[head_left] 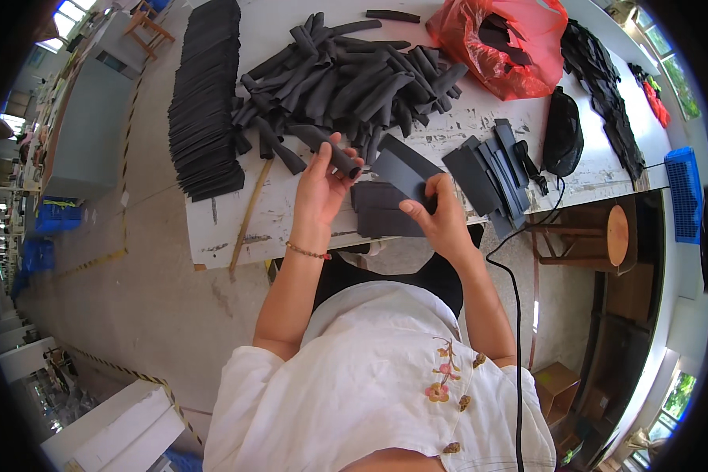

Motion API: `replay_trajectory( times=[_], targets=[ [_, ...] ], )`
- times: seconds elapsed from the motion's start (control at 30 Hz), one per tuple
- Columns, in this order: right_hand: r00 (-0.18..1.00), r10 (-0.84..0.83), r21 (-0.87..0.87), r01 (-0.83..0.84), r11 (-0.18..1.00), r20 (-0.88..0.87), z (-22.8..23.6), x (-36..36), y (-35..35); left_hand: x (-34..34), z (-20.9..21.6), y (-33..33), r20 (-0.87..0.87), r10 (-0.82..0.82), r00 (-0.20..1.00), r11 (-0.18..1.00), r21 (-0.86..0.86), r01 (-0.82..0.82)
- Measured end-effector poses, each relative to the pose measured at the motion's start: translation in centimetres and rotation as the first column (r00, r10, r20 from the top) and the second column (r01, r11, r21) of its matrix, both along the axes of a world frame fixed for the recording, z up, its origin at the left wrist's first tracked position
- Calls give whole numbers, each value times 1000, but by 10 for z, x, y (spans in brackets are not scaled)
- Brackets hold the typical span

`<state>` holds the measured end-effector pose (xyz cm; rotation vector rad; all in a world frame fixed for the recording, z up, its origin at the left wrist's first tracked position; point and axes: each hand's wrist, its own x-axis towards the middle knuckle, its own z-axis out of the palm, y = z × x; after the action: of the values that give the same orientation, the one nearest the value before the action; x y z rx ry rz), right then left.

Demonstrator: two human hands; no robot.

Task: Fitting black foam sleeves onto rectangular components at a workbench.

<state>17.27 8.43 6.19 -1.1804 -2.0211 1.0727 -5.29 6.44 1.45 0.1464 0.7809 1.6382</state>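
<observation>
Palm up, my left hand (327,179) has its fingers curled round a rolled black tube (322,148). My right hand (442,216) pinches a flat dark grey sheet (400,171) between thumb and fingers. Below that sheet, several more flat black pieces (381,208) lie at the table's near edge. To the right of my right hand sits a fanned stack of dark strips (488,175). Beyond my hands is a large heap of black curled tubes (354,79). Whether the tube's material is fabric or foam I cannot tell.
A long row of stacked black pieces (204,102) lines the table's left side. A red plastic bag (519,75) stands at the back. On the right are a black mesh pouch (562,134), a black cable (515,287) and a wooden stool (615,236). A wooden stick (252,212) lies left.
</observation>
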Motion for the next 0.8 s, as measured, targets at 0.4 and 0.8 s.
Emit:
replay_trajectory(
  times=[0.4, 0.8],
  targets=[
    [997, 76, 130, -78, 988, 25, 15, -13, -5, 0, 10, -8, 16, -23, 1000, 997, 69, 22],
    [993, 109, 235, -116, 965, 42, 3, -9, -7, 2, 15, -8, 56, 6, 998, 998, 64, -9]
  ],
)
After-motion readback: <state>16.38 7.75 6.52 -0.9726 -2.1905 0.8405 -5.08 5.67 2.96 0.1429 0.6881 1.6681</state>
